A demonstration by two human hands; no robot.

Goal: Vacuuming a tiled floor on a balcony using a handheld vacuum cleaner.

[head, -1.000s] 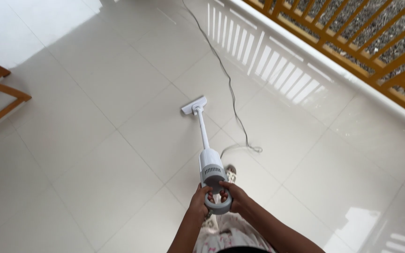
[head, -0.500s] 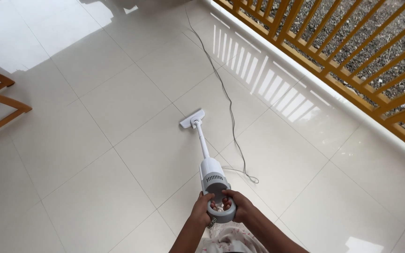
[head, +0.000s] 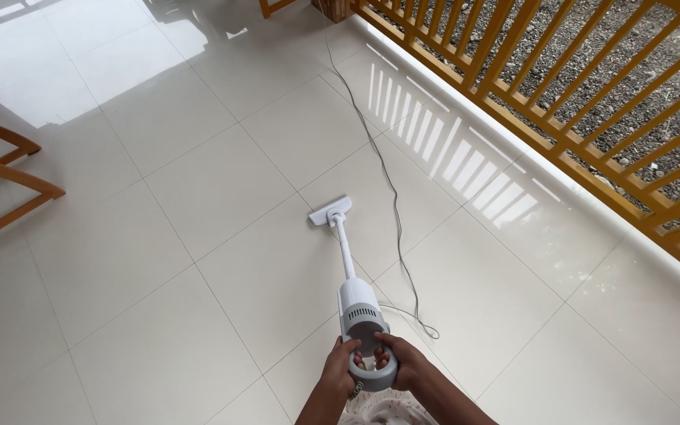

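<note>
A white stick vacuum cleaner (head: 358, 307) is standing tilted on the glossy white tiled floor (head: 198, 260), its grey ring handle at the near edge of the view and its slim tube running away from the person to a flat white floor head (head: 331, 211). The floor head is resting on the tiles near the middle of the floor, just beside a grout line. The left hand (head: 340, 364) is closing around the left side of the ring handle, fingers curling into the loop. The right hand (head: 401, 360) is gripping the right side of the same handle, its fingers wrapping in from the other side, so both hands are touching the vacuum cleaner and sitting close together.

A thin grey power cord (head: 391, 197) is trailing from the vacuum body, looping on the tiles just to the right of the tube and then running away toward the far edge of the floor. Along the right edge of the floor an orange wooden railing (head: 560, 102) is standing, with gravel ground (head: 639, 47) showing through its bars and its pattern reflecting in the tiles. At the left edge, well apart from the vacuum, part of a wooden chair frame (head: 1, 185) is standing on the floor. A patterned light garment (head: 383, 411) is showing below the hands.
</note>
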